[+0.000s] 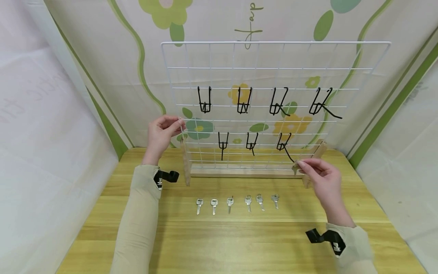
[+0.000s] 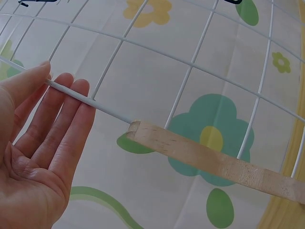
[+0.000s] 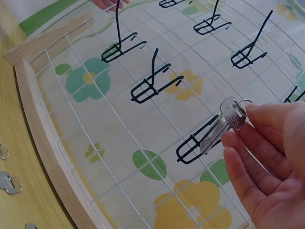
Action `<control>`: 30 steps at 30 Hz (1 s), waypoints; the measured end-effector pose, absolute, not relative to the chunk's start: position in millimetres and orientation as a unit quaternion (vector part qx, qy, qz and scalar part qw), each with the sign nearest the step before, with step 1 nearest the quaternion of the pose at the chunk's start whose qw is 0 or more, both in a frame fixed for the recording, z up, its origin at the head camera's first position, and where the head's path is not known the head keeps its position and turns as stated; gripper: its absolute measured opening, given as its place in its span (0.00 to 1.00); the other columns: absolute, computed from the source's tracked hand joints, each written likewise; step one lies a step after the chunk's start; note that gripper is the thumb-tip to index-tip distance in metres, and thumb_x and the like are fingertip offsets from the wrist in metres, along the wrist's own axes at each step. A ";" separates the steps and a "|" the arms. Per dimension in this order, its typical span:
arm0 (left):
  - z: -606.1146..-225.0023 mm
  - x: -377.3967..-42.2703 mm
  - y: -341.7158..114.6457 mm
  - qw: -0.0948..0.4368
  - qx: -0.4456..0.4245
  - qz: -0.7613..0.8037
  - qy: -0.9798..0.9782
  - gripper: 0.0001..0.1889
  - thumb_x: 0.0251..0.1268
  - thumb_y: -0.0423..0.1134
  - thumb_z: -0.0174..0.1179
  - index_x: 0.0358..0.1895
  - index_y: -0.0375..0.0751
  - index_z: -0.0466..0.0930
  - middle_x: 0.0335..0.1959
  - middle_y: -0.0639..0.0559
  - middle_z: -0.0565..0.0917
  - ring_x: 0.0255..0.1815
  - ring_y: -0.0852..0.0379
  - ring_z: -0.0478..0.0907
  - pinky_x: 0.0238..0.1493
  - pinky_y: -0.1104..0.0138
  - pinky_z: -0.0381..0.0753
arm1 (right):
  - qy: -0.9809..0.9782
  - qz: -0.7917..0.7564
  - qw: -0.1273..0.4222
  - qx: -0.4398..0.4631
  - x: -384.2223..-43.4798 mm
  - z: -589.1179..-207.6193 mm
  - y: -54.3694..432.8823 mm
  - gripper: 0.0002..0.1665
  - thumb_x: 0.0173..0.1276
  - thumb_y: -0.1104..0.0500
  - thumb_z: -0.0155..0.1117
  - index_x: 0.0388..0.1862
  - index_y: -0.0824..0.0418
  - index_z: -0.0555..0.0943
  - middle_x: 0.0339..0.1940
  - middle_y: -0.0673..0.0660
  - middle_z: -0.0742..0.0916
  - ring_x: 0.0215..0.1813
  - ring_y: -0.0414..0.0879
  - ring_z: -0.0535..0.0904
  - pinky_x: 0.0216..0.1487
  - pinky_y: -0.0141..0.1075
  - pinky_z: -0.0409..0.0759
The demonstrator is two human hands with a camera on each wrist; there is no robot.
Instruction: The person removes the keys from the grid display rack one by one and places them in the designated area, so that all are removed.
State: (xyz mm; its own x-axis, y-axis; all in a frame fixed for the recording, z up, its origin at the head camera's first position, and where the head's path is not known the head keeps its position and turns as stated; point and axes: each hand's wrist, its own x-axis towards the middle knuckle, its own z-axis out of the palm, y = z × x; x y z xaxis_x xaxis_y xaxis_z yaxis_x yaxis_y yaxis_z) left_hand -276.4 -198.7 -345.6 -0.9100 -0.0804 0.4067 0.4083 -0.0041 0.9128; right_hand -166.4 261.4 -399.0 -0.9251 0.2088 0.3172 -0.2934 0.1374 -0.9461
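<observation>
A white wire grid [image 1: 260,68] stands upright in a wooden base [image 1: 244,173], with several black hooks [image 1: 204,101] hung on it. My left hand [image 1: 178,123] pinches the grid's left edge wire [image 2: 105,109] just above the wooden post [image 2: 214,162], with thumb and fingers [image 2: 71,93] on either side of the wire. My right hand [image 1: 301,164] pinches a silver key [image 3: 228,119] by its head. The key lies against the lowest right hook [image 3: 198,140], close to its tip [image 1: 291,159]. Several more silver keys [image 1: 230,203] lie in a row on the wooden table [image 1: 239,243].
The grid stands at the back of the table, close to a flower-patterned backdrop [image 1: 164,15]. White cloth walls [image 1: 44,133] close in both sides. The row of keys lies between the base and the table's front half.
</observation>
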 end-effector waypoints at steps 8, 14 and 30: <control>-344.6 -276.1 -197.7 0.176 -0.121 -0.700 -0.682 0.11 0.67 0.34 0.70 0.44 0.28 0.84 0.38 0.44 0.89 0.37 0.52 0.88 0.44 0.63 0.87 | -0.715 0.676 0.176 0.026 -158.5 -411.3 277.2 0.14 0.69 0.65 0.71 0.45 0.77 0.83 0.35 0.56 0.90 0.35 0.43 0.87 0.40 0.29 0.85; -345.8 -277.4 -197.6 0.176 -0.121 -0.704 -0.677 0.06 0.67 0.32 0.69 0.42 0.32 0.86 0.37 0.44 0.89 0.36 0.52 0.88 0.43 0.63 0.88 | -0.747 0.651 0.134 -0.008 -156.8 -439.7 293.1 0.16 0.70 0.62 0.72 0.48 0.74 0.84 0.37 0.54 0.90 0.36 0.45 0.88 0.43 0.30 0.85; -346.2 -276.3 -198.5 0.174 -0.124 -0.706 -0.675 0.12 0.66 0.35 0.70 0.44 0.28 0.84 0.38 0.43 0.89 0.37 0.52 0.88 0.44 0.62 0.87 | -0.787 0.610 0.025 -0.085 -155.6 -514.0 308.2 0.23 0.73 0.57 0.69 0.55 0.76 0.81 0.43 0.58 0.90 0.40 0.40 0.87 0.44 0.35 0.87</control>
State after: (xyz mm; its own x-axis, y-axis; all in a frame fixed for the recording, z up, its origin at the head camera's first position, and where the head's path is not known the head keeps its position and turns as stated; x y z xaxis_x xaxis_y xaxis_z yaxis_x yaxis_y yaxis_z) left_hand -276.3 -198.5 -346.2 -0.9086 -0.0774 0.4105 0.4135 -0.0278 0.9101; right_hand -155.6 308.2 -514.0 -0.9843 0.1639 -0.0651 0.1038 0.2404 -0.9651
